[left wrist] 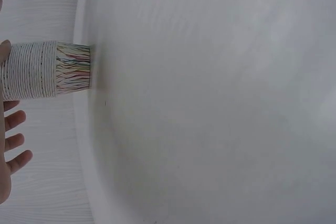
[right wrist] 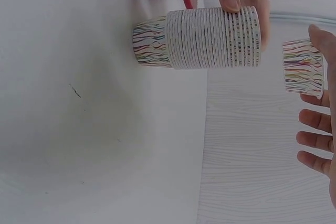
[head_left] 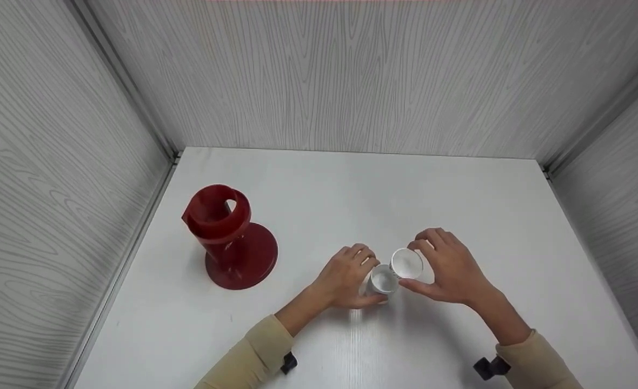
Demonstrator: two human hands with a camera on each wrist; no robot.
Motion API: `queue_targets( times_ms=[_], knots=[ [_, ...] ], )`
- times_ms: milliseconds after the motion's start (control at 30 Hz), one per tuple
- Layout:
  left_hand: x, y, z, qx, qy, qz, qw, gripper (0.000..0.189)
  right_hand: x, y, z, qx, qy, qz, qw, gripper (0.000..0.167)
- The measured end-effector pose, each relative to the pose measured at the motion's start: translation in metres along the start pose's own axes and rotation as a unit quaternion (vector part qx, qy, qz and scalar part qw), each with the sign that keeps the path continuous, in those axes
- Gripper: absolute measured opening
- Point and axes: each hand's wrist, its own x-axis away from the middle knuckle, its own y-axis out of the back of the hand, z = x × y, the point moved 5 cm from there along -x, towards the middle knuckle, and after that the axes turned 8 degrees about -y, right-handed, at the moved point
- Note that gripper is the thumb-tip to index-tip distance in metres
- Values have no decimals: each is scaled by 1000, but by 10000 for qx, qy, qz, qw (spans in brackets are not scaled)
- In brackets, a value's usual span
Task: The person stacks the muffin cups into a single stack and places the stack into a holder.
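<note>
A tall stack of paper cups (head_left: 384, 280) stands upright on the white table, its nested rims packed closely in the right wrist view. My left hand (head_left: 346, 278) grips the stack near its top, the thumb on one side and fingers on the other. Just to the right, my right hand (head_left: 451, 270) pinches one paper cup (right wrist: 303, 69) between thumb and forefinger. That cup is upright, at about the height of the stack's top, and a small gap separates the two in the right wrist view. Thin wavy coloured lines cover the cups' white sides.
On the table's left part stands a red plastic stand (head_left: 243, 259) with a round base and an open, slotted cylinder on top. Pale wood-grain panels (head_left: 351, 75) wall in the white table (head_left: 319, 200) at the back and both sides.
</note>
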Motion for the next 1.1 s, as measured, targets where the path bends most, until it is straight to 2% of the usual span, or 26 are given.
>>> queue_targets(
  times_ms=[1100],
  knots=[
    [2,0,0,-107,11,27,9999,71,6,-31,19,-193,110,243,9995,57]
  ],
)
